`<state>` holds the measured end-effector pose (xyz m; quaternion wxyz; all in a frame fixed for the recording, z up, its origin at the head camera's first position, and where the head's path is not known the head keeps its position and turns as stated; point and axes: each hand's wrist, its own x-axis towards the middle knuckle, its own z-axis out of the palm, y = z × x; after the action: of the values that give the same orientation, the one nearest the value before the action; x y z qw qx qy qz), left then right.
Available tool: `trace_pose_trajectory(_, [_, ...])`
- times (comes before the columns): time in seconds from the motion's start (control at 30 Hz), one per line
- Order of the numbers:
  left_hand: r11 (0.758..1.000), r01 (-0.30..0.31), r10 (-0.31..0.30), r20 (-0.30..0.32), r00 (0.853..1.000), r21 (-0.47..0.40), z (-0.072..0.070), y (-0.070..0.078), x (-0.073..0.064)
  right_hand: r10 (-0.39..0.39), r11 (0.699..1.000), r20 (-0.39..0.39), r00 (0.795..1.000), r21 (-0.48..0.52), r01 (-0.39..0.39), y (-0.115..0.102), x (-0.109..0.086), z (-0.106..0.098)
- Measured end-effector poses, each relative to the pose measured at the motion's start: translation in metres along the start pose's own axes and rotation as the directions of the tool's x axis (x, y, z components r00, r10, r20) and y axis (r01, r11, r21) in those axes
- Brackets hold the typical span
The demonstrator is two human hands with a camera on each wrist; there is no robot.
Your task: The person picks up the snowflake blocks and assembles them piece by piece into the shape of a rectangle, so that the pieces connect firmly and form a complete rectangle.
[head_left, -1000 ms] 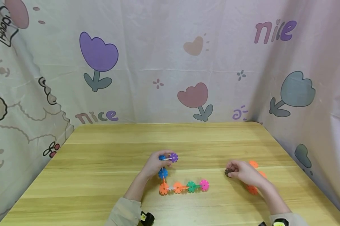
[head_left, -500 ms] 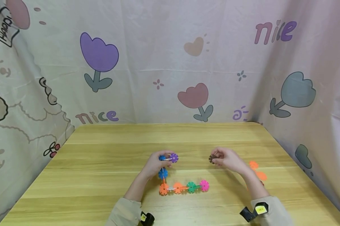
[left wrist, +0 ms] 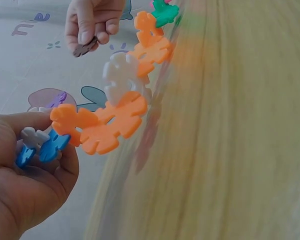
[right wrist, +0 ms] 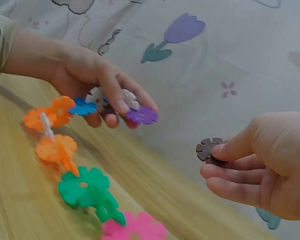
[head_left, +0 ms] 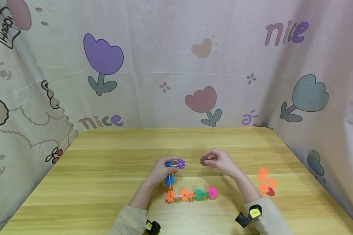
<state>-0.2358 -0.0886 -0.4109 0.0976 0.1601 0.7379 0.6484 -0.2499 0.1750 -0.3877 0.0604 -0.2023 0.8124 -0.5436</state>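
Observation:
My left hand (head_left: 160,171) grips the upper end of an L-shaped chain of notched snowflake discs. At that end a purple disc (head_left: 180,164) sticks out past the fingers, joined to a white disc (right wrist: 129,98). Below the hand the chain runs through a blue disc (head_left: 169,180) to an orange disc (head_left: 170,196), then right through a green disc (head_left: 198,194) to a pink disc (head_left: 212,193). Between thumb and fingers, my right hand (head_left: 222,163) pinches a brown disc (right wrist: 208,149). A short gap separates it from the purple one. Fingers partly hide the held discs.
Several loose orange discs (head_left: 261,177) and a dark red disc (head_left: 270,191) lie on the right side of the wooden table (head_left: 112,156). A printed curtain (head_left: 153,49) hangs behind the table and along its sides.
My right hand has carried the brown disc leftward and a little away from me, from beside the loose discs toward the purple disc. The left hand and the chain have stayed in place.

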Motion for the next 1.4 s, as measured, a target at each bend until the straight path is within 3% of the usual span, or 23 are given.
trace_pose_trajectory(0.23, [1.000, 0.004, -0.004, 0.001, 1.000, -0.002, 0.001, 0.000, 0.001, 0.007, 0.998, 0.000, 1.000, -0.054, -0.007, -0.008, 0.010, 0.020])
trace_pose_trajectory(0.53, [1.000, -0.005, 0.005, 0.005, 1.000, -0.001, 0.001, 0.002, 0.002, -0.024, 1.000, 0.008, 1.000, -0.009, 0.024, -0.007, 0.016, 0.038])
trace_pose_trajectory(0.8, [1.000, -0.022, 0.022, 0.009, 1.000, 0.016, 0.001, 0.000, 0.002, -0.043, 0.999, -0.003, 0.999, 0.032, 0.043, -0.005, 0.017, 0.044])
trace_pose_trajectory(1.13, [1.000, -0.009, 0.009, 0.006, 1.000, -0.021, 0.000, -0.001, 0.002, -0.052, 0.998, -0.004, 0.999, 0.042, 0.052, -0.007, 0.014, 0.049])
trace_pose_trajectory(1.4, [1.000, 0.000, 0.000, 0.030, 1.000, -0.010, 0.001, 0.003, 0.000, -0.020, 0.999, -0.023, 1.000, 0.042, 0.021, -0.030, 0.004, 0.050])
